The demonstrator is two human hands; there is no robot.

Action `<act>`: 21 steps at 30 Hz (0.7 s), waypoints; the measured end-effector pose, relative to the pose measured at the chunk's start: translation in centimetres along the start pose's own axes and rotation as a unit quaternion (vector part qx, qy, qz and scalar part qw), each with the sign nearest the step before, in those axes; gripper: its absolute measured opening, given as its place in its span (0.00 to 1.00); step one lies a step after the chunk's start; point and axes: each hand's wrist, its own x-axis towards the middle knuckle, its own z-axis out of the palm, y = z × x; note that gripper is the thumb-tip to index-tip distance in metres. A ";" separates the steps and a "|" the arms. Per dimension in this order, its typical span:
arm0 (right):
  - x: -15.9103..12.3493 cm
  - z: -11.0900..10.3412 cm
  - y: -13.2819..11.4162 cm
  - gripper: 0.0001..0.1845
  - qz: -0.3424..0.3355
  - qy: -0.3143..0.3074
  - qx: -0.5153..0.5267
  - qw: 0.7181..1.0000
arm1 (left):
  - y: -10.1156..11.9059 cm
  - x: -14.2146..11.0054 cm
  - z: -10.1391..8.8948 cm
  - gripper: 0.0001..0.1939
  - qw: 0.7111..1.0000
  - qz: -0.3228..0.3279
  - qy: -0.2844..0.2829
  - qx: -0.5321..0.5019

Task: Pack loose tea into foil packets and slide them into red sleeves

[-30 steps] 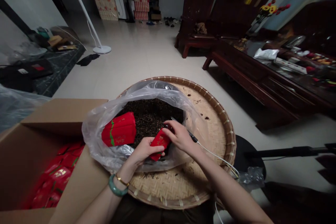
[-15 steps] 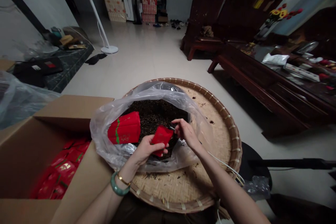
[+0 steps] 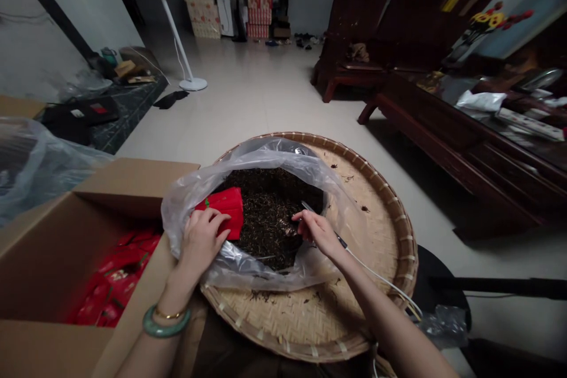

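My left hand (image 3: 202, 237) is on a stack of red packets (image 3: 234, 207), fingers curled over their near edge. The packets lie on the left side of an open clear plastic bag (image 3: 181, 189). Dark, loose, twisted leaves (image 3: 266, 212), like dried tea, fill the bag. Over the leaves on the right, my right hand (image 3: 316, 230) is closed around a slim pen-like tool (image 3: 305, 205). The tool's thin tip points up and left; its black end (image 3: 341, 240) trails a white cord (image 3: 376, 277). Part of the tool is hidden by the fingers.
The bag sits on a round woven bamboo tray (image 3: 390, 212) with scattered leaf bits. At left stands an open cardboard box (image 3: 39, 271) holding more red packets (image 3: 113, 283). A dark round base (image 3: 443, 271) is at right, beyond it a low wooden table (image 3: 443, 142).
My left hand has moved left from the middle of the bag to the stack, and the single red packet no longer shows apart. My right hand stays near its place with the tool.
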 end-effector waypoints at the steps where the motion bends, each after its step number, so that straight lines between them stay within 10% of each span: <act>1: 0.0 0.0 0.1 0.30 0.000 0.000 -0.002 1.000 | -0.3 -0.1 0.2 0.10 1.000 0.006 -0.006 0.021; 14: -0.4 0.8 0.4 0.22 -0.063 0.002 -0.081 0.995 | -0.2 -0.6 0.3 0.05 0.985 -0.033 0.093 -0.138; 21: -2.4 3.9 -3.0 0.25 -0.335 0.039 -0.281 0.899 | 6.3 0.6 1.7 0.11 0.857 -0.225 0.047 -0.461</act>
